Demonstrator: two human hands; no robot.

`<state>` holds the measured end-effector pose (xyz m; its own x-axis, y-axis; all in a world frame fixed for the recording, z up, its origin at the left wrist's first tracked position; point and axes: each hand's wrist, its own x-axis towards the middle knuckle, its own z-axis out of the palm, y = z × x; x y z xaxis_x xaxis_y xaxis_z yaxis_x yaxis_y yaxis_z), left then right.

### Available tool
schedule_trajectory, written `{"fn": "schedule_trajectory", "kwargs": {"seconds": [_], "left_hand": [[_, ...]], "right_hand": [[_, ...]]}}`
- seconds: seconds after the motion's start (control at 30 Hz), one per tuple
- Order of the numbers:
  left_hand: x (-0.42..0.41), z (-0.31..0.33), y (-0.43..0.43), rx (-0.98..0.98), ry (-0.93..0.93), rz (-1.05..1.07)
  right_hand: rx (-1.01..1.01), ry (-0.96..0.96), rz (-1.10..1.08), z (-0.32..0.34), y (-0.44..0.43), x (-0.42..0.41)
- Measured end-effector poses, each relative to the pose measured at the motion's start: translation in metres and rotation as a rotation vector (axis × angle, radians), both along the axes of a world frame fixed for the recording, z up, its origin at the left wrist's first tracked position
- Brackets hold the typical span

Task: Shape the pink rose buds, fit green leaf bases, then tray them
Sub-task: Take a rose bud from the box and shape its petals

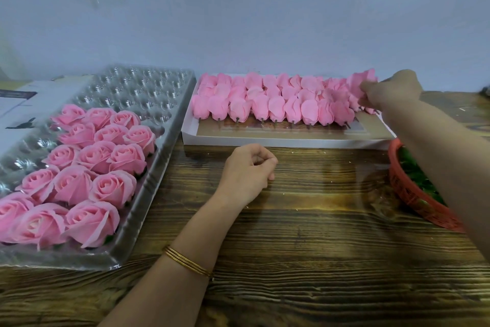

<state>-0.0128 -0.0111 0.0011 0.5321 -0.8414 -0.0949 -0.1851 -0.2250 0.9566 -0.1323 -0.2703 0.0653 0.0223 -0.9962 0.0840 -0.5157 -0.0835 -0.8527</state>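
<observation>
Pinching at the far right end of the rows, the right hand (395, 90) has its fingertips curled onto one pink bud (362, 82); motion blur hides exactly how many fingers are on it, but the hold looks like a light pinch suited to soft petals. That bud sits with the other unshaped buds (265, 105), which lie on their sides in a shallow white box (291, 141) with their short stems pointing toward the person, so each can probably be lifted from the end without disturbing its neighbours. The left hand (246, 170) rests on the wooden table (305, 220) between box and body, loosely curled and holding nothing, seemingly waiting to help open the petals. On the left, finished roses (106, 157) fill the near cups of a clear plastic tray (138, 88), while the far cups are unfilled, so much of the work remains. A red basket (413, 199) of green leaf bases (416, 174) sits just under the right forearm, near enough for the fitting step.
</observation>
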Motion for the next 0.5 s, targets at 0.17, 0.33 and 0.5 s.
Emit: {"fn": "schedule_trajectory", "kwargs": {"seconds": [0.17,0.33,0.5], "left_hand": [[0.000,-0.001,0.000,-0.003,0.005,-0.007],[-0.003,0.000,0.000,-0.085,0.089,-0.010],[-0.005,0.004,0.000,-0.219,0.472,-0.069]], "right_hand": [[0.027,-0.117,0.162,-0.001,0.045,0.009],[0.050,-0.211,0.318,-0.015,0.105,0.020],[0.088,-0.229,0.392,-0.038,0.152,0.022]]}}
